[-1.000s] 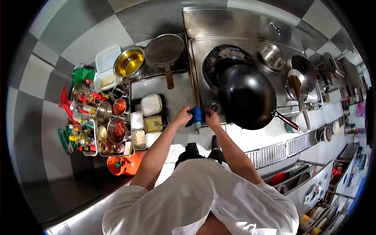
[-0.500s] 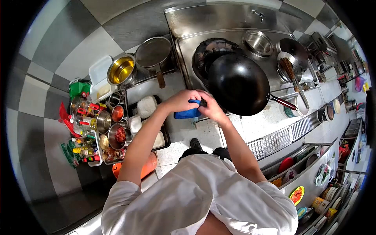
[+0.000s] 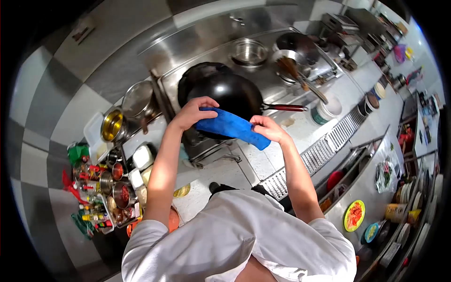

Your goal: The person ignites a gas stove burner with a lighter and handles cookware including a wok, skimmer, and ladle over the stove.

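Cloth [image 3: 232, 127] is pinched near 1 end by the left hand [image 3: 190, 114] and near the other by the right hand [image 3: 273, 130], apparently to hold it spread. Wok [image 3: 235, 94] sits beyond both hands, handle [image 3: 284, 107] past the right, probably for reach.

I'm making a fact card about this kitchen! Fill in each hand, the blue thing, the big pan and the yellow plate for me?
Left hand: holding one end of the blue cloth
Right hand: gripping near the other end
Blue cloth: stretched between both hands, in the air
Big pan: black wok, partly hidden by the cloth; its red handle points to the picture's right
Yellow plate: holds orange-red food; too small to tell what
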{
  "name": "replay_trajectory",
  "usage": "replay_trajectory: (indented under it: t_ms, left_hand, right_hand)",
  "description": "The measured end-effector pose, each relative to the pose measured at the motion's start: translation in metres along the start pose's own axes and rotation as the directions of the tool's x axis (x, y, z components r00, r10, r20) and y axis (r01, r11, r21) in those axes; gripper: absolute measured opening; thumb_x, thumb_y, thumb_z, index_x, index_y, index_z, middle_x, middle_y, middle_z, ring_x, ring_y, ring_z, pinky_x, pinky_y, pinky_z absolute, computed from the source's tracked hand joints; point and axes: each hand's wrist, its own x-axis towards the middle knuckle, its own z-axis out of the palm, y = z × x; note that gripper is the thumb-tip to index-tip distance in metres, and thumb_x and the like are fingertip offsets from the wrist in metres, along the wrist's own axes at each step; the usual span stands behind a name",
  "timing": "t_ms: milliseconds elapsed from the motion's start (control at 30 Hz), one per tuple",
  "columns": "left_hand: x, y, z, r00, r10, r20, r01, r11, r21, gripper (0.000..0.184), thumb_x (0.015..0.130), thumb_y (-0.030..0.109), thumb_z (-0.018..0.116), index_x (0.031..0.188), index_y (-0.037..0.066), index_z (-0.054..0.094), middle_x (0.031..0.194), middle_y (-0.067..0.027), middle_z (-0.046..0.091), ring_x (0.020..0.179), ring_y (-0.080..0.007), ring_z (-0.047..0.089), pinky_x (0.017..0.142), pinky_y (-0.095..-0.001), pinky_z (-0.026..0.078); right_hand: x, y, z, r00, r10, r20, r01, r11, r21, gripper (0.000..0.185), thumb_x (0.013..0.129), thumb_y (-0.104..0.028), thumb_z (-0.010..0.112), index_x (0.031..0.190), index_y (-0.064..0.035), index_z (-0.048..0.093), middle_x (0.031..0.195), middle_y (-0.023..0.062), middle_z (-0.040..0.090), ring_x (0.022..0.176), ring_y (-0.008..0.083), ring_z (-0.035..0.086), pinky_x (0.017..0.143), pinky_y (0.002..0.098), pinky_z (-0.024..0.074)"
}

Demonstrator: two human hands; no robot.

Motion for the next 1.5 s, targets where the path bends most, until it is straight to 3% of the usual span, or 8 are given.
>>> replay_trajectory:
  t_ms: [100,267,400,700,1000,1200,1300,1500]
  left_hand:
    - [0.046,0.000,0.051,0.999,-0.008,-0.043,-0.005,0.955,-0.298,0.031,0.080,0.011,0.074,0.108,0.003,0.062,0.094,-0.0031,0.062,0.084,-0.0104,0.060,0.075,-0.0245,0.050]
    - [0.106,0.014,0.114,1.000,0.004,-0.002,-0.005,0.907,-0.420,0.030,0.082,0.007,0.071,0.110,0.002,0.060,0.098,-0.0041,0.062,0.084,-0.0105,0.061,0.075,-0.0244,0.051]
    - [0.147,-0.003,0.137,0.999,-0.003,0.032,0.018,0.869,-0.495,0.035,0.082,0.006,0.072,0.113,0.001,0.058,0.099,-0.0055,0.064,0.083,-0.0121,0.063,0.073,-0.0249,0.052]
    - [0.284,-0.063,0.204,0.937,-0.260,-0.232,-0.002,0.660,-0.751,0.031,0.079,0.006,0.074,0.107,0.003,0.061,0.094,-0.0053,0.063,0.082,-0.0146,0.061,0.077,-0.0288,0.051]
    - [0.338,-0.100,0.258,0.847,-0.391,-0.360,-0.029,0.642,-0.766,0.026,0.079,0.007,0.075,0.103,0.002,0.064,0.094,-0.0057,0.063,0.086,-0.0147,0.059,0.079,-0.0289,0.049]
    - [0.336,-0.088,0.268,0.679,-0.594,-0.431,0.282,0.753,-0.594,0.038,0.079,0.011,0.074,0.113,0.000,0.063,0.100,-0.0089,0.066,0.088,-0.0167,0.061,0.076,-0.0325,0.048]
    - [0.318,-0.095,0.278,0.573,-0.584,-0.575,0.290,0.801,-0.524,0.036,0.076,0.012,0.077,0.108,0.000,0.066,0.103,-0.0101,0.067,0.091,-0.0174,0.061,0.080,-0.0313,0.048]
    - [0.266,-0.120,0.286,0.260,-0.622,-0.738,0.216,0.783,-0.584,0.028,0.073,0.005,0.078,0.100,0.000,0.070,0.093,-0.0072,0.069,0.085,-0.0160,0.062,0.079,-0.0271,0.048]
  right_hand:
    - [-0.041,0.043,-0.043,0.998,-0.041,0.056,0.025,0.968,0.248,0.020,0.083,-0.012,0.060,0.100,-0.0017,0.064,0.088,-0.0008,0.063,0.086,0.0074,0.056,0.080,0.0238,0.0450]
    - [-0.100,0.104,-0.097,0.998,0.050,0.033,-0.058,0.938,0.343,0.021,0.082,-0.011,0.064,0.101,-0.0022,0.065,0.092,-0.0006,0.064,0.085,0.0084,0.058,0.079,0.0242,0.0458]
    - [-0.126,0.122,-0.141,0.943,0.167,-0.289,0.120,0.637,0.761,0.018,0.085,-0.005,0.063,0.103,-0.0016,0.063,0.093,0.0041,0.066,0.086,0.0127,0.062,0.079,0.0268,0.0500]
    - [-0.080,0.123,-0.245,0.729,0.301,-0.615,0.322,0.642,0.696,0.010,0.091,-0.011,0.063,0.099,-0.0069,0.063,0.084,0.0002,0.065,0.066,0.0052,0.060,0.049,0.0181,0.0478]
    - [-0.035,0.168,-0.336,0.679,0.276,-0.681,0.223,0.805,0.549,0.010,0.091,-0.012,0.062,0.095,-0.0040,0.065,0.082,-0.0007,0.065,0.066,0.0066,0.057,0.057,0.0224,0.0448]
    - [0.003,0.211,-0.397,0.838,0.215,-0.501,0.001,0.918,0.397,0.010,0.090,-0.015,0.064,0.087,-0.0054,0.066,0.073,-0.0046,0.060,0.058,0.0018,0.046,0.050,0.0200,0.0348]
    - [0.025,0.229,-0.404,0.915,0.216,-0.341,-0.085,0.929,0.360,0.013,0.093,-0.014,0.062,0.094,-0.0012,0.065,0.083,-0.0005,0.065,0.069,0.0064,0.056,0.062,0.0215,0.0452]
    - [0.072,0.253,-0.367,0.977,0.176,-0.119,-0.127,0.933,0.337,0.014,0.090,-0.015,0.065,0.091,-0.0011,0.066,0.072,-0.0043,0.057,0.066,0.0049,0.048,0.061,0.0221,0.0390]
